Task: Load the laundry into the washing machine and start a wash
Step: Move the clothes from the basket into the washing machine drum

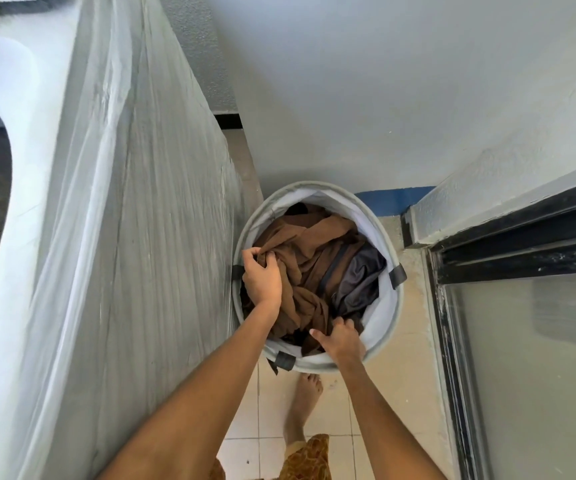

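left hand (262,277) fingers curled, gripping brown laundry (309,258) at basket's (395,306) left side | right hand (343,342) fingers pinching same cloth at near rim

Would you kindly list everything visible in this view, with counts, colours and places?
washing machine: one, white under a clear plastic cover, left; drum opening at far left.
laundry basket: one, pale grey with dark tabs, on the floor beside the machine.
brown garments: a crumpled heap, count unclear, filling the basket.
dark grey garment: one, at the basket's right side.
tiled floor: beige, under the basket.
sliding door: one, black frame with glass, right.
wall: white, behind the basket.
left hand: grips brown cloth.
right hand: grips cloth at the near rim.
bare foot: one, on the tiles.
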The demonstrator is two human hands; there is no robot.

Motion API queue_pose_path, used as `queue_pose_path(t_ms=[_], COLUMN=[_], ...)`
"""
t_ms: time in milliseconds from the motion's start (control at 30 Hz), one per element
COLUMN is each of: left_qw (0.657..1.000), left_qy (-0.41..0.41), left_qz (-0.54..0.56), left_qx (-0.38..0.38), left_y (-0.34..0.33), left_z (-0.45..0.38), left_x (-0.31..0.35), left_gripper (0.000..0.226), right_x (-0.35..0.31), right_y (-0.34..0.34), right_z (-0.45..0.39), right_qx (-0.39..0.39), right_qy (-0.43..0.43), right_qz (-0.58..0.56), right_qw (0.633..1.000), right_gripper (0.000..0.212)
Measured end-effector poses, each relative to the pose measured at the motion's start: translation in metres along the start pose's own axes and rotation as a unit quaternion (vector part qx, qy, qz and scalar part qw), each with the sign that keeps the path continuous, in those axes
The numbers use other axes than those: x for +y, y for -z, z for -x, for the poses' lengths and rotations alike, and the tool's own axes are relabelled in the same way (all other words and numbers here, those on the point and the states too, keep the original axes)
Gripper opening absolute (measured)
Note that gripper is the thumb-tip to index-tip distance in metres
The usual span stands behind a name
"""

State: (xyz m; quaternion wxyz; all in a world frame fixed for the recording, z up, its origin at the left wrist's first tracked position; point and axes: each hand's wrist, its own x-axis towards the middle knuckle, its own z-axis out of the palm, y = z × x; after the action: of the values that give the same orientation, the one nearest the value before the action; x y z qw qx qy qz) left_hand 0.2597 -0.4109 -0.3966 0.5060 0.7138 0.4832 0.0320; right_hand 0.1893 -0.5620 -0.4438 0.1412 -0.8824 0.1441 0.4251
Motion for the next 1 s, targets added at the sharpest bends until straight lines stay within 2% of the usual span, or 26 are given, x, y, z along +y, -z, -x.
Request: queue_pose_path(t_ms=[100, 200, 267, 367, 500, 600, 700, 767, 867, 933, 1000], left_qw=[1.000, 1.000, 0.999, 0.994, 0.994, 0.995, 0.992, 0.987, 0.964, 0.935, 0.900], left_qy=[-0.002, 0.000, 0.009, 0.038, -0.005, 0.003, 0.011, -0.042, -0.180, -0.288, -0.378], left_qz=[-0.009, -0.009, -0.006, 0.021, 0.008, 0.025, 0.056, 0.037, -0.008, -0.069, -0.140], left_qx=[-0.013, -0.024, -0.046, -0.099, -0.110, -0.100, -0.117, -0.153, -0.194, -0.194, -0.165], left_y=[0.002, 0.003, 0.004, 0.013, 0.039, 0.056, 0.074, 0.083, 0.103, 0.114, 0.127], left_z=[-0.002, 0.000, 0.004, 0.019, 0.067, 0.096, 0.111, 0.114, 0.115, 0.113, 0.114], left_x=[-0.005, -0.004, -0.002, -0.002, -0.007, 0.003, 0.040, 0.071, 0.118, 0.143, 0.168], left_gripper=[0.017, 0.017, 0.024, 0.042, 0.048, 0.044, 0.044, 0.044, 0.051, 0.066, 0.073], right_x=[-0.005, -0.013, -0.017, -0.015, -0.030, -0.061, -0.089, -0.102, -0.115, -0.120, -0.127], right_y=[-0.005, -0.004, 0.002, 0.024, 0.074, 0.135, 0.194, 0.219, 0.251, 0.273, 0.294], right_z=[0.001, 0.006, 0.014, 0.034, 0.072, 0.099, 0.128, 0.149, 0.182, 0.201, 0.222], right_qx=[0.025, 0.009, -0.004, 0.017, 0.044, 0.074, 0.096, 0.107, 0.129, 0.127, 0.117], right_qy=[0.023, 0.010, 0.010, 0.033, 0.097, 0.138, 0.162, 0.168, 0.146, 0.136, 0.162], right_qz=[-0.011, -0.133, -0.225, -0.240, -0.286, -0.382, -0.437, -0.447, -0.507, -0.552, -0.567], right_qw=[0.999, 0.991, 0.974, 0.970, 0.952, 0.911, 0.879, 0.872, 0.840, 0.813, 0.799], right_gripper=[0.038, 0.028, 0.029, 0.035, 0.038, 0.034, 0.031, 0.032, 0.034, 0.032, 0.030])
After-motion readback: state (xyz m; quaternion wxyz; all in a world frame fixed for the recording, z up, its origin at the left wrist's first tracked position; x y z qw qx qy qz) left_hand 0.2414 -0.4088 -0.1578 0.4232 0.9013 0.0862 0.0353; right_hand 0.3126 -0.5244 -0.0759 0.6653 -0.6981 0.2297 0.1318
